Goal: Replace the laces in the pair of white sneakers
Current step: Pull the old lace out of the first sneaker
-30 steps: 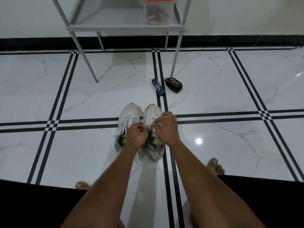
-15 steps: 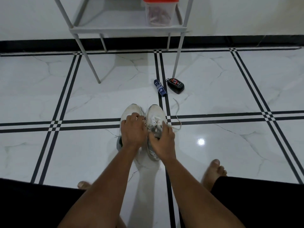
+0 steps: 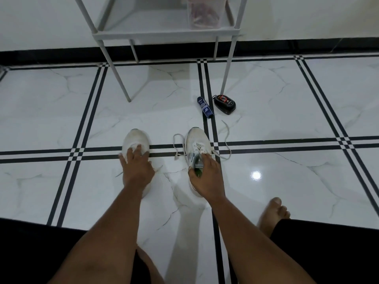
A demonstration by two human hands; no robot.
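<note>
L hand (image 3: 137,168) flat on left sneaker (image 3: 135,140); R hand (image 3: 206,177) grips right sneaker (image 3: 197,144).

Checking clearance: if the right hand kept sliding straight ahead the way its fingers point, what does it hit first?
The right hand rests on the right sneaker, so first its laces and toe; beyond, probably the blue tube, though depth is unclear.

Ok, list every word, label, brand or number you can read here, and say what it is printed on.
Nothing can be read for certain.
Blue tube on the floor: white print and a white logo, too small and blurred to read.
Black oval case beside it: a red ring mark and small white print, illegible.
Red-lidded container on the rack: no label visible.
Sneakers: no readable brand.
</note>
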